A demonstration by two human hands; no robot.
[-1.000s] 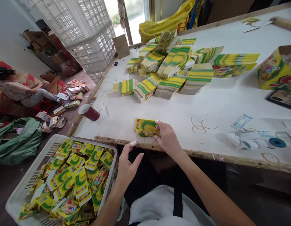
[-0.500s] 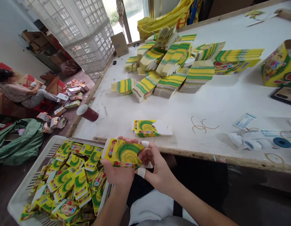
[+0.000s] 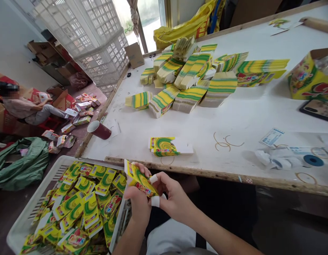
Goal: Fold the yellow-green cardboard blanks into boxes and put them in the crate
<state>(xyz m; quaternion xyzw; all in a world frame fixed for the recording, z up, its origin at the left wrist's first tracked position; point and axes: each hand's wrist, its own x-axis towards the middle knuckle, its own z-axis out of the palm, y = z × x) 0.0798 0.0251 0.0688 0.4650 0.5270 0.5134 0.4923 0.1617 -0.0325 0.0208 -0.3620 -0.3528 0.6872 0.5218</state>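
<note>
Both my hands grip one small yellow-and-green printed carton (image 3: 139,179) just below the table's front edge. My left hand (image 3: 138,203) wraps its lower side from below. My right hand (image 3: 172,196), with white tape on two fingers, pinches its right end. The carton is tilted, its left end raised. A short stack of flat cartons (image 3: 164,145) of the same print lies on the white table (image 3: 232,117) straight ahead of my hands. To my left stands a white plastic basket (image 3: 41,184) filled with several folded cartons.
Big piles of flat yellow-green cartons (image 3: 190,78) cover the table's middle. A dark red cup (image 3: 99,129) lies on its side at the left edge. Rubber bands, a blue tape roll (image 3: 313,160) and a phone lie to the right. Another person sits on the floor at far left.
My right hand left the stack on the table with one carton and met my left hand. Both then drew the carton down below the table edge and tilted it.
</note>
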